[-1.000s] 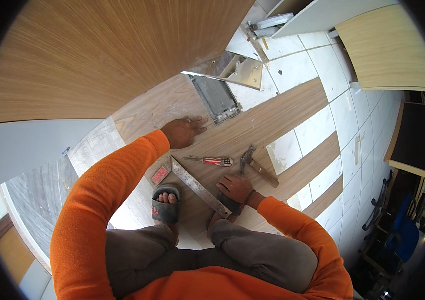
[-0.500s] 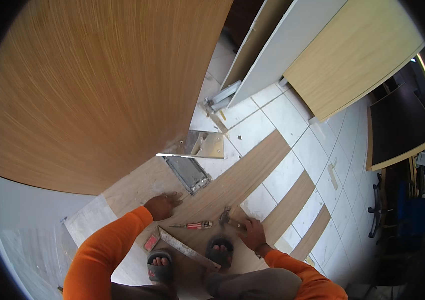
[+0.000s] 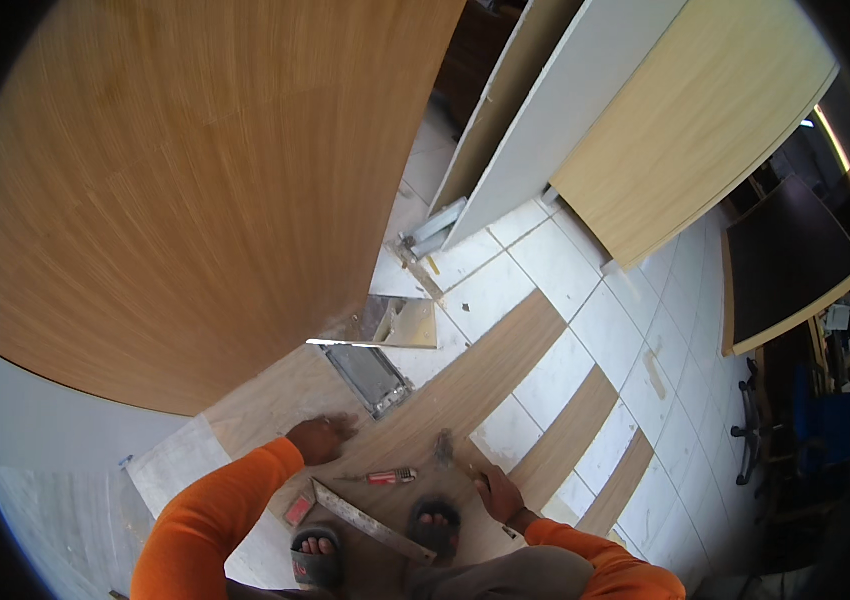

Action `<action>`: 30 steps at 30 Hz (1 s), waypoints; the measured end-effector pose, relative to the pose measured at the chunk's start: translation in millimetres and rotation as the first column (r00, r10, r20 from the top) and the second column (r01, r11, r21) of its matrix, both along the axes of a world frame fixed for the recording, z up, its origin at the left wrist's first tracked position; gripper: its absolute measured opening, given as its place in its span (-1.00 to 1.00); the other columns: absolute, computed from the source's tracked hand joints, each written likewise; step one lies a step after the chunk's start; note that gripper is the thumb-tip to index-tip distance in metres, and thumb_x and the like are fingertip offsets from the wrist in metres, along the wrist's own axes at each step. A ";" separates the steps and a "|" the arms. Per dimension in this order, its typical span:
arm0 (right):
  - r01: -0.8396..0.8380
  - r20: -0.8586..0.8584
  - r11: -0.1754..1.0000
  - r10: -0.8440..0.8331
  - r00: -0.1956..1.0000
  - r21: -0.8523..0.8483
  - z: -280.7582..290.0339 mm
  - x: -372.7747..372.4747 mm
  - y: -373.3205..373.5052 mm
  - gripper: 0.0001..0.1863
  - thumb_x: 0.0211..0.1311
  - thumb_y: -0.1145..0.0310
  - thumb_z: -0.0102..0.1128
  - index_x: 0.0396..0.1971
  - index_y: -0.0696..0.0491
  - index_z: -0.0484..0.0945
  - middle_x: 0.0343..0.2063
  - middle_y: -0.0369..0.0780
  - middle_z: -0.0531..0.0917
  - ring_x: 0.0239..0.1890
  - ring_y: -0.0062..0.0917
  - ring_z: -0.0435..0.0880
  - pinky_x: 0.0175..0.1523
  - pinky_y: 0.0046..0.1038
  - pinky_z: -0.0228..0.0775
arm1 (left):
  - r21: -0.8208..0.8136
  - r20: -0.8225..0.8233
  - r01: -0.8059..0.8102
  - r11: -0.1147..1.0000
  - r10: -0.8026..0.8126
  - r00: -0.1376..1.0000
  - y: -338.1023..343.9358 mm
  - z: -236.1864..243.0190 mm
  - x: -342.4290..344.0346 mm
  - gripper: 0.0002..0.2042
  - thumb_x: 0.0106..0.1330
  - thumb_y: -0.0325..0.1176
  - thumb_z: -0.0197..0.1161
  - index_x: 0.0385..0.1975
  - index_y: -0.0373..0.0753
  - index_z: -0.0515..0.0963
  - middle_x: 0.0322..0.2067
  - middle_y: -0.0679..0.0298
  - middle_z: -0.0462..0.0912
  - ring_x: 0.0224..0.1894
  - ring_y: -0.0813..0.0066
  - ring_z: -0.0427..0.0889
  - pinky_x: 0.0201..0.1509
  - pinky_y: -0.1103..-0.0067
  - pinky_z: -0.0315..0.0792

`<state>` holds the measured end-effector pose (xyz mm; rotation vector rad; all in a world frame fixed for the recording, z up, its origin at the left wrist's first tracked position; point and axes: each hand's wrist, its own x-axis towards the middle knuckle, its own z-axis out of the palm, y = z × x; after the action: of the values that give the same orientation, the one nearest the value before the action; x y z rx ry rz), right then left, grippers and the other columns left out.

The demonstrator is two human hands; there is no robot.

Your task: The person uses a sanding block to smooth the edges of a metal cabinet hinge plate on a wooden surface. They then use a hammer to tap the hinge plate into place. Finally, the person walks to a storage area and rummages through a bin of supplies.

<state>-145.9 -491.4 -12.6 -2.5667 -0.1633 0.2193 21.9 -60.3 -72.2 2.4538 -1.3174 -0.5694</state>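
A worker's right hand [image 3: 500,497] seemingly clasps a claw hammer [image 3: 444,447] over wood-look flooring [image 3: 465,395]; likely stiff, head-heavy, best gripped low on its handle. The left hand's [image 3: 318,441] fingers lie outstretched, grasping nothing.

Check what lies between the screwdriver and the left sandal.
In the head view, the square's metal blade slants across the floor between the screwdriver and the left sandal.
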 end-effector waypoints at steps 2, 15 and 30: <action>0.071 0.060 0.989 -0.080 0.995 0.132 -12.3 9.7 10.5 -0.53 0.38 0.12 0.20 0.08 0.17 0.43 -0.11 0.08 0.60 -0.11 0.04 0.65 -0.02 -0.13 0.52 | -0.005 0.015 -0.046 0.999 0.046 0.999 -3.6 -6.1 -3.0 -0.48 0.27 -0.28 0.09 0.27 -0.23 0.45 0.42 0.09 0.28 0.42 0.13 0.32 0.48 0.29 0.22; 0.252 -0.162 0.968 -0.247 0.955 0.013 -20.6 92.6 92.0 -0.51 0.48 0.12 0.04 0.17 0.20 0.31 -0.19 0.21 0.61 -0.11 0.19 0.57 -0.05 0.03 0.41 | 0.116 -0.017 -0.032 0.993 0.034 0.999 -52.6 24.8 -25.6 -0.20 0.26 -0.11 0.33 0.46 -0.20 0.13 0.52 0.06 0.01 0.53 0.14 0.08 0.55 0.14 0.05; 0.230 -0.101 0.967 -0.220 0.970 0.109 -36.1 87.8 88.3 -0.48 0.48 0.11 0.02 0.20 0.21 0.28 -0.15 0.26 0.59 -0.10 0.24 0.56 -0.04 0.06 0.40 | 0.141 -0.068 -0.025 0.990 0.035 0.997 -49.6 21.9 -24.1 -0.15 0.23 -0.10 0.36 0.48 -0.20 0.10 0.54 0.13 -0.05 0.56 0.26 0.01 0.57 0.18 0.01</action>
<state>-58.0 -403.1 -48.7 -2.4261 0.1446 0.2287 -2.2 -109.9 -50.2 2.5346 -1.2503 -0.7581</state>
